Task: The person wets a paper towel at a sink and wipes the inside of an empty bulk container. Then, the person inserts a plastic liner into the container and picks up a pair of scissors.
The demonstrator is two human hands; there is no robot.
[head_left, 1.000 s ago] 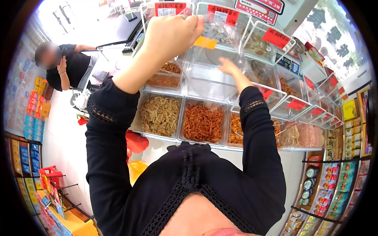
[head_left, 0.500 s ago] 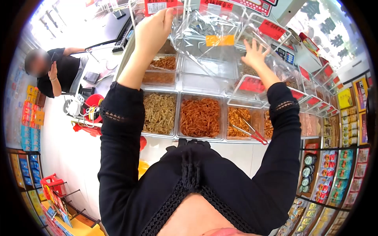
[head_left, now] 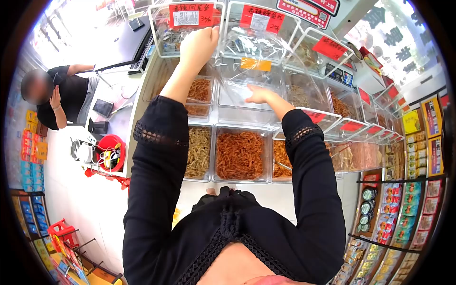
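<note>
Head view: the left hand point(head_left: 199, 45) squeezes clear plastic point(head_left: 255, 64) beside it, maybe to hold it up. The right hand point(head_left: 258, 94), fingers apart, is close by, maybe to spread it. Red strips point(head_left: 240, 154) sit below that hand.

Handwritten Chinese on red price labels
Just beyond the left hand point(head_left: 199, 45), a red label point(head_left: 191, 15) on a clear lid reads "香辣凤尾鱼"; its price is unclear. Beyond the right hand point(head_left: 259, 94), another red label point(head_left: 262, 19) on a clear lid reads "香辣鳕鱼丝", with what looks like "25". Other lettering is too small or blurred.
</note>
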